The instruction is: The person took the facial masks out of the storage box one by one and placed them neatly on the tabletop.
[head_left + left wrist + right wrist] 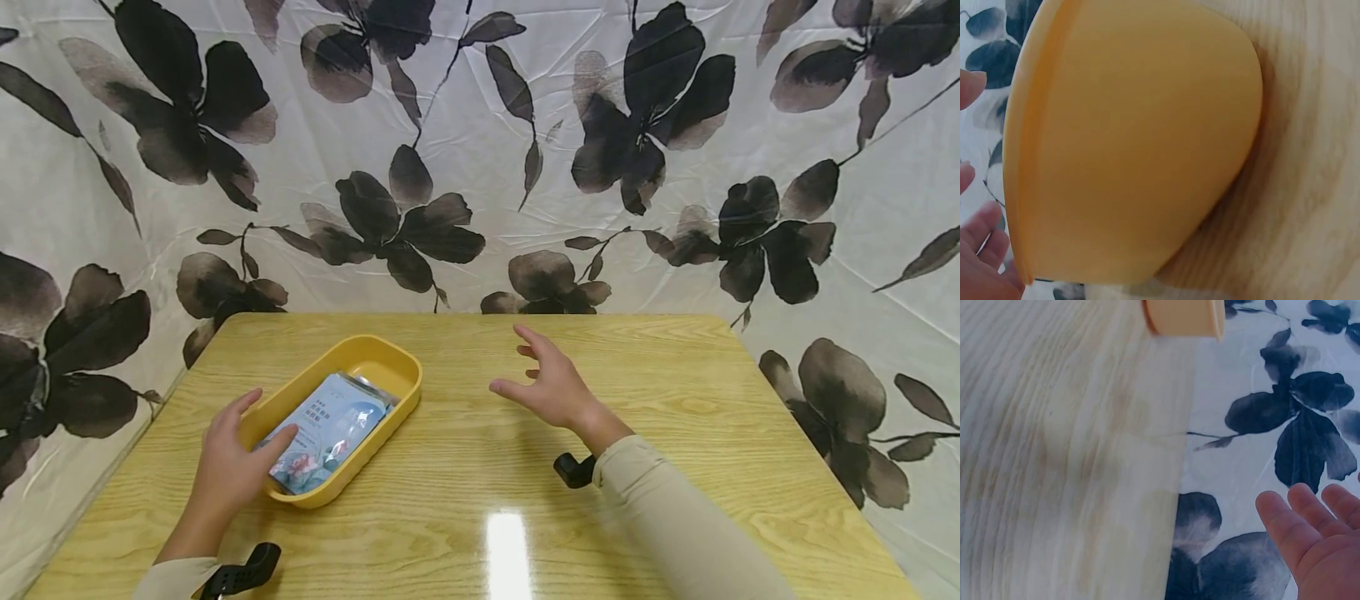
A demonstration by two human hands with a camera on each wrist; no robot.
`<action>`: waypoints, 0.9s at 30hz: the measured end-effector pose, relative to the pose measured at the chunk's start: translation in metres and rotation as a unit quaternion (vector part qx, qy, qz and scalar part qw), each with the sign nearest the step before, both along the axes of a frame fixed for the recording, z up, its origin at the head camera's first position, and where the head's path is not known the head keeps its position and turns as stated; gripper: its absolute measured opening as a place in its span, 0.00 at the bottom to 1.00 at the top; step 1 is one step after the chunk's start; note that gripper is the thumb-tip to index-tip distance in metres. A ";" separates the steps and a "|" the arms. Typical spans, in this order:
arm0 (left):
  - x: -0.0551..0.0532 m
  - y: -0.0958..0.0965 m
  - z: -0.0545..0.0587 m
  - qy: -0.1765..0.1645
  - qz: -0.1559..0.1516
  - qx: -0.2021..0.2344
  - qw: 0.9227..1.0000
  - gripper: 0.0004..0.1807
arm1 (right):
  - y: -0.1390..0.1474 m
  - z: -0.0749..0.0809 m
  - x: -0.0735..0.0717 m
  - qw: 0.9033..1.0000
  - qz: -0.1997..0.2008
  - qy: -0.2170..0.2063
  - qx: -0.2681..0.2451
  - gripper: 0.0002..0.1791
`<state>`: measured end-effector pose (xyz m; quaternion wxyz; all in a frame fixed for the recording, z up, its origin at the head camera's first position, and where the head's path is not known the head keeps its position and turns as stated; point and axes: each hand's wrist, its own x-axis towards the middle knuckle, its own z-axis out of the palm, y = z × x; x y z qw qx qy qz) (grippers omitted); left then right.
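On the left of the table stands a yellow oval plastic container (378, 358), its side filling much of the left wrist view (1135, 144). Inside it lies a flat light-blue packet (330, 429) with printed flowers; the silvery edge of something else shows behind it. My left hand (232, 467) is at the container's near-left end, thumb over the rim and fingers spread along the outside. Whether it touches the rim or the packet, I cannot tell. Right of the container, my right hand (555, 387) hovers above the table with thumb and fingers apart, holding nothing.
The wood-grain table (450, 467) has a bright light reflection near its front. A white cloth with dark flowers (480, 167) hangs behind it and along both sides. Black camera mounts (576, 471) sit at both wrists.
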<state>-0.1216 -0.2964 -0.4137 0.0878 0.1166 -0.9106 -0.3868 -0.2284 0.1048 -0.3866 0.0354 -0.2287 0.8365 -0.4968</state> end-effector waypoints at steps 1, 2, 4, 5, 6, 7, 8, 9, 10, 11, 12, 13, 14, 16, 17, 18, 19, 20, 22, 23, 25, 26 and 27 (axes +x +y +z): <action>0.001 -0.001 -0.001 0.002 0.004 0.003 1.000 0.45 | -0.001 0.000 0.001 1.000 0.001 0.000 -0.003 0.50; 0.002 -0.002 -0.003 0.006 0.008 0.005 1.000 0.45 | -0.001 0.001 0.001 1.000 0.002 -0.001 -0.004 0.50; 0.003 -0.005 -0.006 0.012 0.013 0.008 1.000 0.44 | -0.003 0.000 0.002 1.000 0.004 -0.002 -0.005 0.50; 0.004 -0.006 -0.007 0.015 0.013 0.007 1.000 0.44 | -0.003 0.000 0.003 1.000 0.005 -0.002 -0.005 0.50; 0.005 -0.007 -0.009 0.013 0.014 0.009 1.000 0.44 | -0.004 0.000 0.004 1.000 0.005 -0.003 -0.005 0.50; 0.005 -0.008 -0.011 0.011 0.017 0.012 1.000 0.44 | -0.005 0.000 0.004 1.000 0.006 -0.005 -0.005 0.50; 0.006 -0.009 -0.013 0.009 0.020 0.018 1.000 0.44 | -0.006 -0.001 0.005 1.000 0.008 -0.005 -0.004 0.50; 0.007 -0.010 -0.015 0.005 0.022 0.025 0.999 0.45 | -0.006 0.000 0.005 1.000 0.010 -0.006 -0.005 0.50; 0.008 -0.010 -0.016 0.003 0.024 0.031 0.999 0.45 | -0.007 0.000 0.006 1.000 0.012 -0.007 -0.006 0.50; 0.009 -0.010 -0.018 -0.002 0.026 0.040 0.999 0.45 | -0.008 0.000 0.006 1.000 0.014 -0.009 -0.007 0.50; 0.010 -0.010 -0.020 -0.005 0.029 0.050 0.998 0.46 | -0.009 0.000 0.007 1.000 0.015 -0.012 -0.008 0.50; 0.010 -0.010 -0.021 -0.005 0.029 0.058 0.998 0.46 | -0.010 0.000 0.007 1.000 0.017 -0.014 -0.010 0.50; 0.011 -0.010 -0.023 -0.007 0.029 0.066 0.997 0.46 | -0.011 0.000 0.008 1.000 0.018 -0.016 -0.011 0.50; 0.011 -0.010 -0.027 -0.011 0.033 0.078 0.996 0.46 | -0.013 0.000 0.008 0.999 0.020 -0.020 -0.014 0.50; 0.011 -0.010 -0.029 -0.012 0.034 0.085 0.996 0.46 | -0.014 0.000 0.009 0.999 0.021 -0.022 -0.014 0.51; 0.011 -0.010 -0.030 -0.017 0.036 0.094 0.995 0.47 | -0.015 0.000 0.009 0.999 0.021 -0.022 -0.016 0.50; 0.011 -0.010 -0.032 -0.022 0.039 0.103 0.994 0.47 | -0.015 0.000 0.009 0.999 0.022 -0.021 -0.017 0.50; 0.011 -0.009 -0.034 -0.029 0.044 0.112 0.992 0.47 | -0.016 -0.001 0.009 0.999 0.022 -0.020 -0.018 0.50; 0.010 -0.008 -0.036 -0.040 0.050 0.128 0.990 0.48 | -0.018 -0.001 0.009 0.999 0.023 -0.019 -0.022 0.50; 0.010 -0.008 -0.038 -0.044 0.052 0.134 0.989 0.48 | -0.019 -0.002 0.010 0.999 0.025 -0.019 -0.024 0.50; 0.010 -0.007 -0.040 -0.050 0.055 0.141 0.987 0.47 | -0.021 -0.002 0.010 0.999 0.028 -0.019 -0.025 0.50; 0.010 -0.007 -0.041 -0.049 0.055 0.140 0.987 0.47 | -0.022 -0.002 0.011 0.999 0.029 -0.019 -0.025 0.50; 0.010 -0.007 -0.042 -0.045 0.052 0.139 0.988 0.46 | -0.023 -0.002 0.011 0.999 0.030 -0.020 -0.025 0.50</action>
